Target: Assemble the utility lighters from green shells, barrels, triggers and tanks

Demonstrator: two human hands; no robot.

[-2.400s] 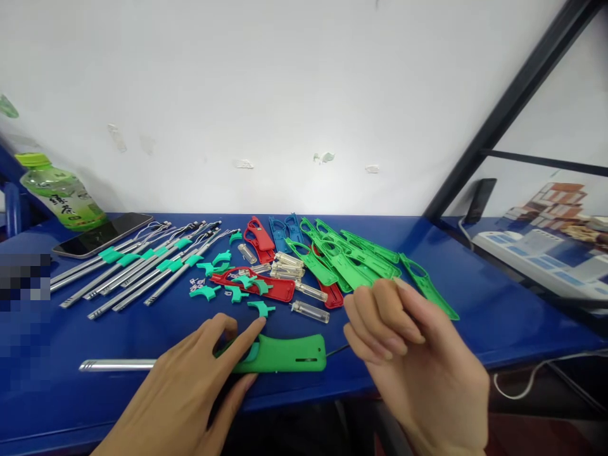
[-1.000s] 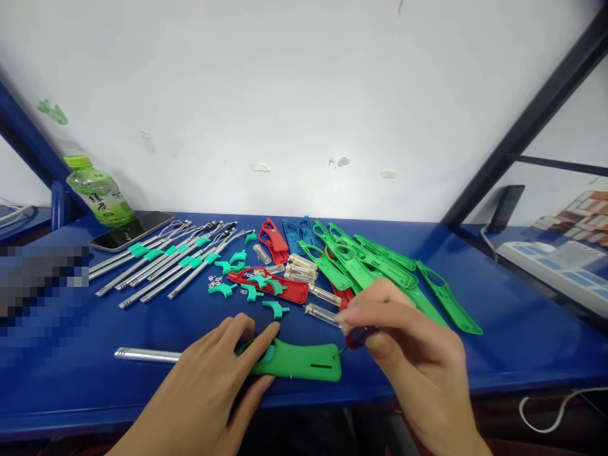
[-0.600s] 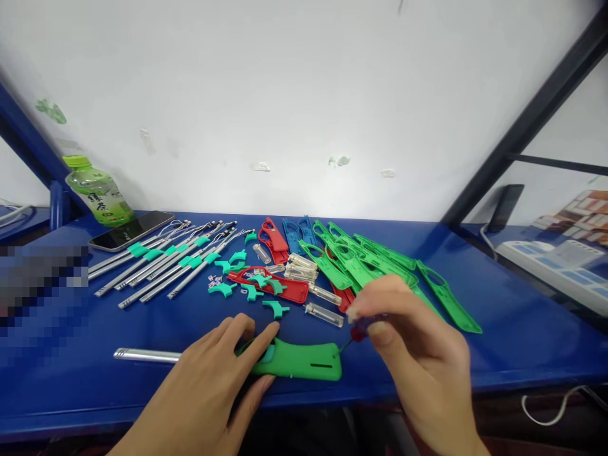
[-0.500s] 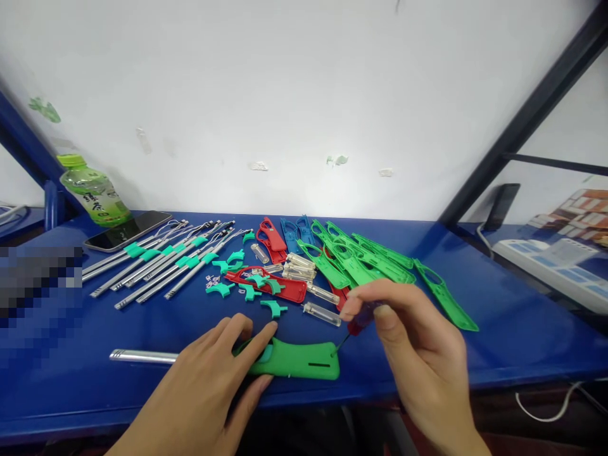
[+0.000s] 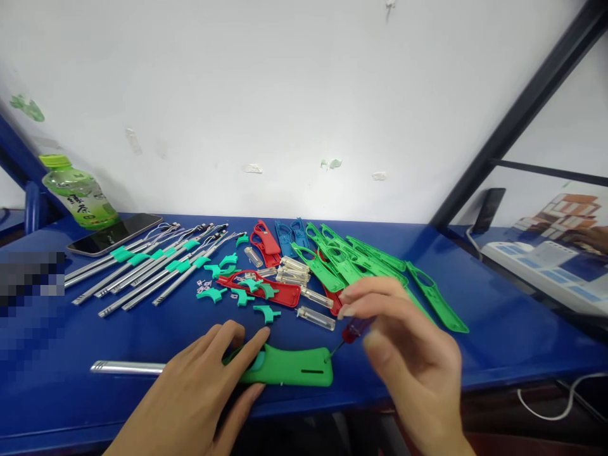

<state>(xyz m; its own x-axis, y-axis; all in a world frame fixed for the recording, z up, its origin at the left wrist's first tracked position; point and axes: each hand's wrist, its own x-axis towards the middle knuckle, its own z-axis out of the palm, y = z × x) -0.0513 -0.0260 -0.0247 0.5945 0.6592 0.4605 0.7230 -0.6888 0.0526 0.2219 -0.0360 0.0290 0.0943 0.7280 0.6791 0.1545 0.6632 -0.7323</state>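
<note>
My left hand (image 5: pixel 199 380) presses a green long-nosed lighter (image 5: pixel 297 367) against the blue table near its front edge. Its fingers and thumb lie around the handle, and a silver tube (image 5: pixel 126 367) sticks out to the left. In my right hand (image 5: pixel 418 354) is a screwdriver (image 5: pixel 350 332) with a dark red handle, partly hidden by the fingers. The screwdriver tip meets the hole at the handle's right end, with the shaft tilted. Just beyond lie a clear fuel tank (image 5: pixel 316 318) and a teal trigger (image 5: pixel 267 313).
Silver lighter tubes (image 5: pixel 142 288) with wires lie at the left, beside a phone (image 5: pixel 114 234) and a green-capped bottle (image 5: pixel 83 196). Red half shells (image 5: pixel 280 294), blue ones (image 5: pixel 292 237) and several green half shells (image 5: pixel 437 297) are spread across the middle and right.
The view has shifted slightly, so most things sit a little further left. My right thumb and fingers have shifted on the screwdriver handle; its tip stays at the same hole.
</note>
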